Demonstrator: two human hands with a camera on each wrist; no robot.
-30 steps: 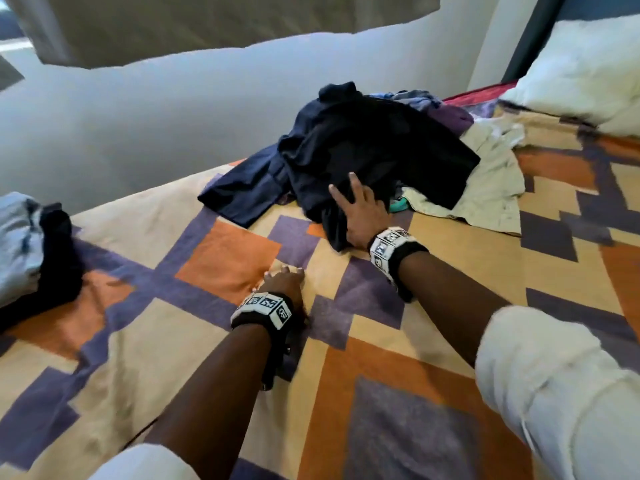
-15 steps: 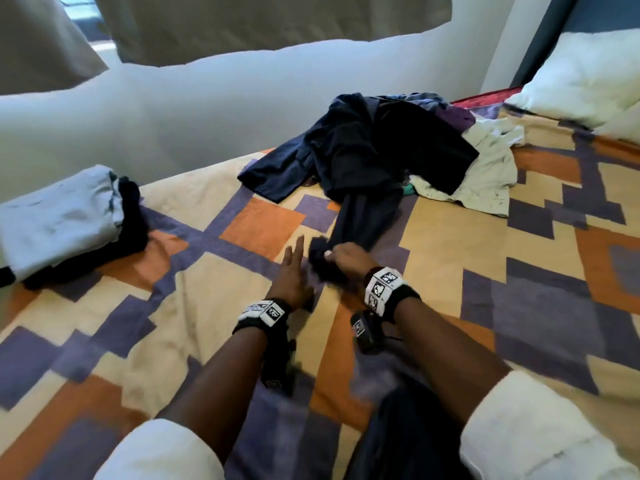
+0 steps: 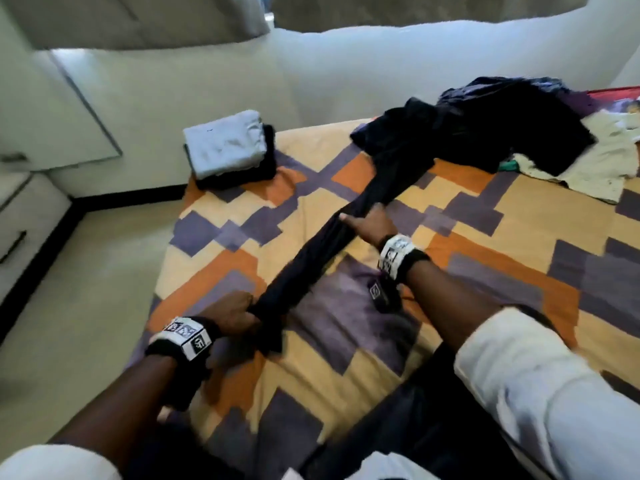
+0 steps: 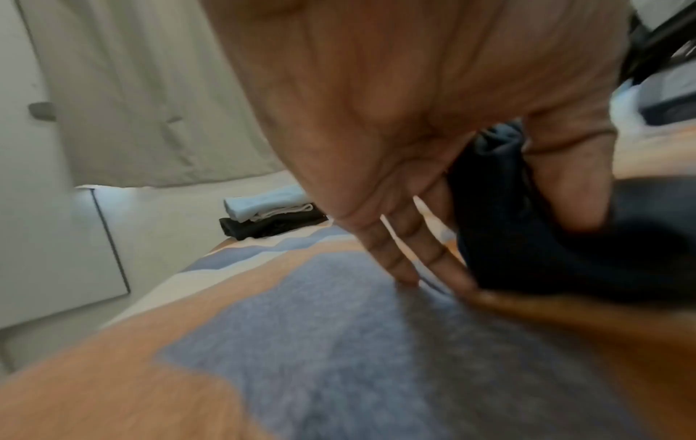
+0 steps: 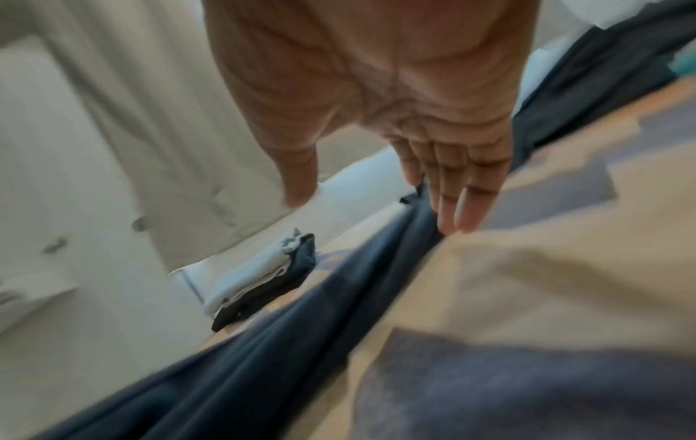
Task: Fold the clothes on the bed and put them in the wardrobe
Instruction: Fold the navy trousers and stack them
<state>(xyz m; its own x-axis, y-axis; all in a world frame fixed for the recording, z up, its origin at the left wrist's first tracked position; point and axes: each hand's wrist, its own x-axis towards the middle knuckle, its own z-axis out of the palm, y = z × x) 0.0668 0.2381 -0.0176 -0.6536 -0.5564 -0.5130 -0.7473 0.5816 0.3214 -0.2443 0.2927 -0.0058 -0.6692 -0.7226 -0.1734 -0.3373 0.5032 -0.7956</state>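
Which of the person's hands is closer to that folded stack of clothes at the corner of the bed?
Right. The right hand lies mid-bed, nearer the folded stack; the left hand is farther, near the bed's front.

Motion is blurring the bedspread and dark garment in the right wrist view. The frame edge is cutting the pile off, and the left hand is hiding the garment's end.

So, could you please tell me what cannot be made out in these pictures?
- Dark garment: type unclear in the head view; its far end is lost in the clothes pile.
- Left hand: fingertips hidden behind cloth and blurred in the left wrist view.
- Right hand: blurred in the right wrist view.
- Wardrobe: not identifiable.
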